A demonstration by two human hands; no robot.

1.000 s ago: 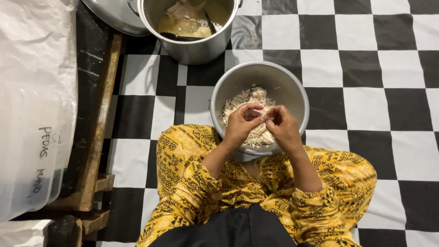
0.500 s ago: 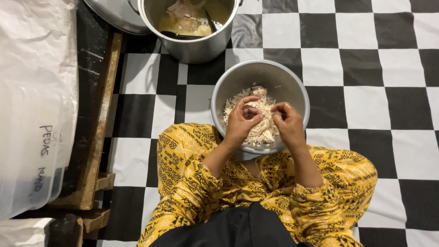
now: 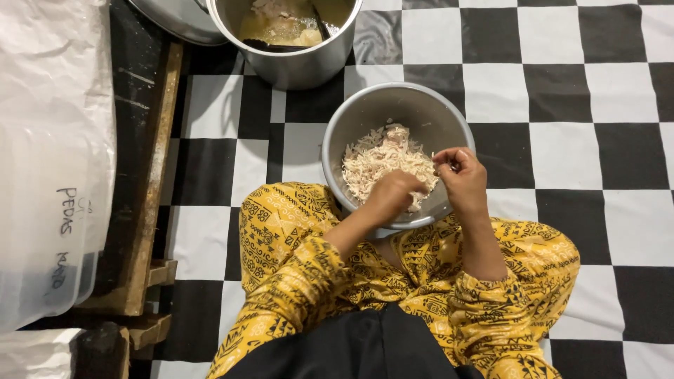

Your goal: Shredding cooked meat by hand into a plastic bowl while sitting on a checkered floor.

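A round metal bowl [image 3: 365, 116] sits on the checkered floor just in front of my knees, holding a heap of pale shredded meat [image 3: 382, 158]. My left hand [image 3: 393, 196] reaches down into the heap, fingers curled into the shreds at the bowl's near side. My right hand [image 3: 460, 179] hovers over the bowl's right rim, its fingertips pinched on a small bit of the meat. Both arms wear yellow patterned sleeves.
A large steel pot [image 3: 291, 60] with broth, pieces of food and a dark utensil stands beyond the bowl, its lid [image 3: 168, 21] lying to the left. A wooden frame [image 3: 151, 182] and clear plastic-wrapped containers [image 3: 49, 161] fill the left side.
My hands, held together above the bowl pulling a piece apart, have separated. The left hand has dropped into the meat heap and the right has shifted toward the right rim.
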